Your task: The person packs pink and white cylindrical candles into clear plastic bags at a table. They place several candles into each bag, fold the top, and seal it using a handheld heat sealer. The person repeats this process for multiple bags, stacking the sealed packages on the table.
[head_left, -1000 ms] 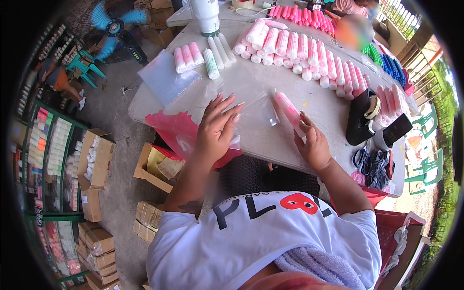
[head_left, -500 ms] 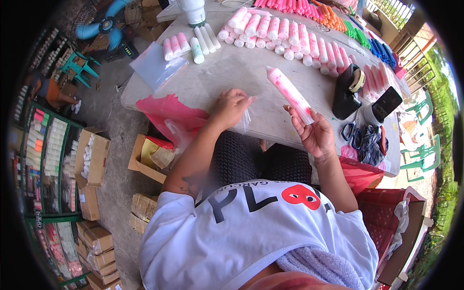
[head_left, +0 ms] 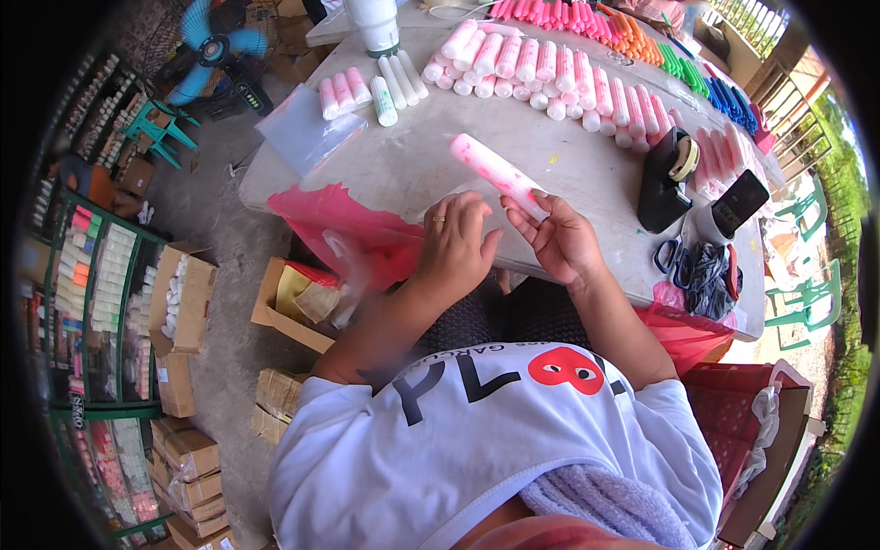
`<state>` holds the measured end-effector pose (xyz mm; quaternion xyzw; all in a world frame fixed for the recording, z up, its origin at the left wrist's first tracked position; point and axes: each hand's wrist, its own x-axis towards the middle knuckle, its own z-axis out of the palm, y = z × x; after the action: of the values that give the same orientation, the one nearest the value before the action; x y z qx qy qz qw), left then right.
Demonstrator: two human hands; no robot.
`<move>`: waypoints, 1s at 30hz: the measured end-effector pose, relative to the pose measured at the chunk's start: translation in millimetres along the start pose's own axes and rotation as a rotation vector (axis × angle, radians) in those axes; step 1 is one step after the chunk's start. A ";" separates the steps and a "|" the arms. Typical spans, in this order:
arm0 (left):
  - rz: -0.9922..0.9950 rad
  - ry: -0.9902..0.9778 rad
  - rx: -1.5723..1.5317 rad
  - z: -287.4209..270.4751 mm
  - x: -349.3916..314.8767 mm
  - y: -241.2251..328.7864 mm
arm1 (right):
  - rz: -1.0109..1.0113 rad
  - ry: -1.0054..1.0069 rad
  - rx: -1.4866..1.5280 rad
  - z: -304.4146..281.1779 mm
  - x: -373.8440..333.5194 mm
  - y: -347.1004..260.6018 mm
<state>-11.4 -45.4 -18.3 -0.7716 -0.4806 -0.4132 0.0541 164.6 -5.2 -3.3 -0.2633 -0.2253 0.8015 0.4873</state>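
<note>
A pink-and-white candle (head_left: 490, 169) is held up at a slant over the near part of the table. My right hand (head_left: 566, 240) grips its lower right end between thumb and fingers, palm turned up. Close below the candle's other side is my left hand (head_left: 451, 240), back of the hand up, a ring on one finger. Its fingers are bent and the thumb stands apart; I see nothing held in it. Past the candle lies a long stacked row of pink-and-white candles (head_left: 550, 78). Several white candles (head_left: 385, 101) stand apart at the left, beside a small pink bundle (head_left: 345, 92).
A clear plastic sheet (head_left: 310, 133) covers the table's left corner. To the right are a black tape dispenser (head_left: 662, 183), scissors (head_left: 674, 261), a phone (head_left: 739, 203) and a crumpled black bag (head_left: 710, 280). Pink plastic (head_left: 344, 229) hangs over the near edge. A cardboard box (head_left: 293, 307) sits below.
My right hand has brought the candle left and nearer, tilting it flatter. My left hand has come up beside it, its fingers no longer pinching the clear plastic.
</note>
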 end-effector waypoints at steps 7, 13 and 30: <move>0.072 -0.006 0.021 5.4 1.8 -15.6 | -0.024 0.055 -0.014 2.4 -7.5 -2.4; 0.176 0.055 0.223 -5.1 20.8 -27.7 | -0.018 0.128 -0.069 5.6 -8.3 -4.7; -0.181 -0.249 -0.059 -24.4 24.0 -31.2 | -0.040 0.072 -0.190 10.7 -19.9 -15.5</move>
<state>-45.5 -23.8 4.5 -0.7717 -0.5388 -0.3314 -0.0663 175.7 -17.7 18.4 -0.3324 -0.2881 0.7567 0.4836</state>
